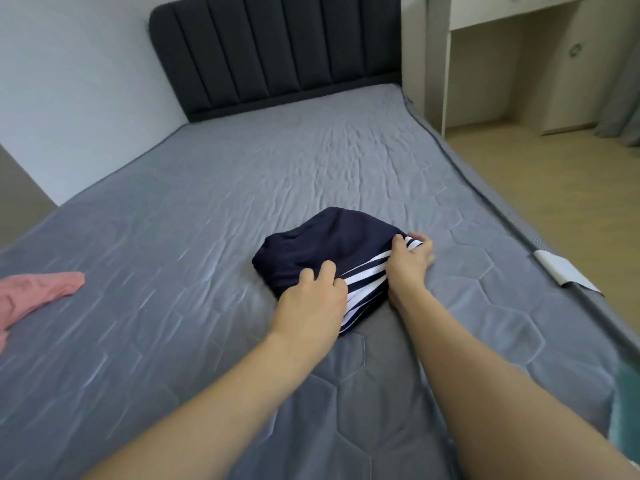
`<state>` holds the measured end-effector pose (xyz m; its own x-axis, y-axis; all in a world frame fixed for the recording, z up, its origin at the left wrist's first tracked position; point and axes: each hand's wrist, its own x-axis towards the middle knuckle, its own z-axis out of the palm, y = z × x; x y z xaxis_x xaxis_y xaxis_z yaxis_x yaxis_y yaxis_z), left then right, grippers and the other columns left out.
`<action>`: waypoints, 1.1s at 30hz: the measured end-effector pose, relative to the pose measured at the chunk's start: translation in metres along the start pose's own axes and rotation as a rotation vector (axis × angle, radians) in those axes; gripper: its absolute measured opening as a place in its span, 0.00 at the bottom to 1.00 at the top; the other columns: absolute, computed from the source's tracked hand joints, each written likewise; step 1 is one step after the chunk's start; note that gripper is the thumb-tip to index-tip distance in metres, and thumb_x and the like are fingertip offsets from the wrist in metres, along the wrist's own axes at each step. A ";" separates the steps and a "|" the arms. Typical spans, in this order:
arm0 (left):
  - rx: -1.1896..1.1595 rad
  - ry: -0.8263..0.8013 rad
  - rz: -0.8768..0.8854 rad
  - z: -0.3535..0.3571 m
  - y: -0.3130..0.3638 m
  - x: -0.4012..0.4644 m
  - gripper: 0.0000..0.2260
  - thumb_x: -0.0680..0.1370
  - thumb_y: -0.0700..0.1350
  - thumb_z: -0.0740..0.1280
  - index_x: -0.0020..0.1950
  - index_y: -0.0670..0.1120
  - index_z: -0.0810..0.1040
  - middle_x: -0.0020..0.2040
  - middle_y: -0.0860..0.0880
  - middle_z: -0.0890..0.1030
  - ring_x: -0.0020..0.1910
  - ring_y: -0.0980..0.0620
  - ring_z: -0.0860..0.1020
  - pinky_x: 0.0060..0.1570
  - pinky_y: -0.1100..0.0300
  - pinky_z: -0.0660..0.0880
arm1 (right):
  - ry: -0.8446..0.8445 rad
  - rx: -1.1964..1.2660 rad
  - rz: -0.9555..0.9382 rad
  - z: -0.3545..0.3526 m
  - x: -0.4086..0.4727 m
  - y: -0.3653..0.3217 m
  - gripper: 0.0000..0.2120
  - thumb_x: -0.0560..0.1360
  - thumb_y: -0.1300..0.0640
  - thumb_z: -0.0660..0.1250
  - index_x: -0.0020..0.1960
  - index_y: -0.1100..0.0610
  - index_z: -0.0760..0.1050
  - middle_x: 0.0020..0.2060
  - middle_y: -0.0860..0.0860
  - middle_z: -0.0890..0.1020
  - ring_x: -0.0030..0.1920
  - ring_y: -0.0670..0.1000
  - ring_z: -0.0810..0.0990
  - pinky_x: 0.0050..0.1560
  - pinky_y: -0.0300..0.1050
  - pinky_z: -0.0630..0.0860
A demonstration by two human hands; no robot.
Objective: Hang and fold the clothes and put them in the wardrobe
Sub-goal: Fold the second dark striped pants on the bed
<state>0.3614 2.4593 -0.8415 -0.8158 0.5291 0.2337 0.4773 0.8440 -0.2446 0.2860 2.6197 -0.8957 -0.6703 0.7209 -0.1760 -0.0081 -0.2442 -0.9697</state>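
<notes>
Two hands on the navy striped shorts (322, 247) mid-bed (207, 209): your left hand (313, 299) pinches the near edge, right hand (410, 261) grips the 3 o'clock corner. Pink garment (38, 292) at 9 o'clock.

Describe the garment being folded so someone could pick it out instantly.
Start at the grey mattress. Near its middle, under the left hand and right hand, lies the navy garment. White side stripes set it apart from the plain pink garment at the left edge.
</notes>
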 end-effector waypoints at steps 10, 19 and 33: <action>-0.696 -0.138 -0.162 0.024 -0.011 -0.023 0.14 0.74 0.53 0.70 0.45 0.49 0.67 0.57 0.53 0.64 0.55 0.50 0.65 0.56 0.62 0.65 | 0.036 0.108 0.165 0.003 0.008 0.000 0.16 0.77 0.53 0.61 0.63 0.53 0.65 0.64 0.51 0.61 0.43 0.47 0.71 0.48 0.41 0.66; -0.104 0.068 0.000 0.021 0.014 -0.010 0.13 0.71 0.42 0.69 0.40 0.50 0.64 0.39 0.50 0.70 0.36 0.49 0.70 0.29 0.58 0.66 | 0.061 0.221 0.249 0.006 0.014 -0.008 0.15 0.77 0.56 0.61 0.63 0.53 0.66 0.64 0.52 0.65 0.42 0.47 0.71 0.36 0.38 0.68; -0.350 0.304 -0.211 0.016 -0.003 -0.007 0.15 0.63 0.32 0.74 0.42 0.42 0.71 0.35 0.48 0.75 0.32 0.46 0.75 0.26 0.57 0.68 | 0.160 0.257 0.207 0.025 0.009 0.006 0.20 0.77 0.59 0.63 0.67 0.54 0.64 0.67 0.51 0.62 0.56 0.53 0.74 0.51 0.41 0.69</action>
<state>0.3607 2.4519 -0.8572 -0.7989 0.3018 0.5202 0.4361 0.8863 0.1556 0.2619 2.6083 -0.8992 -0.5532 0.7265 -0.4076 -0.0847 -0.5358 -0.8401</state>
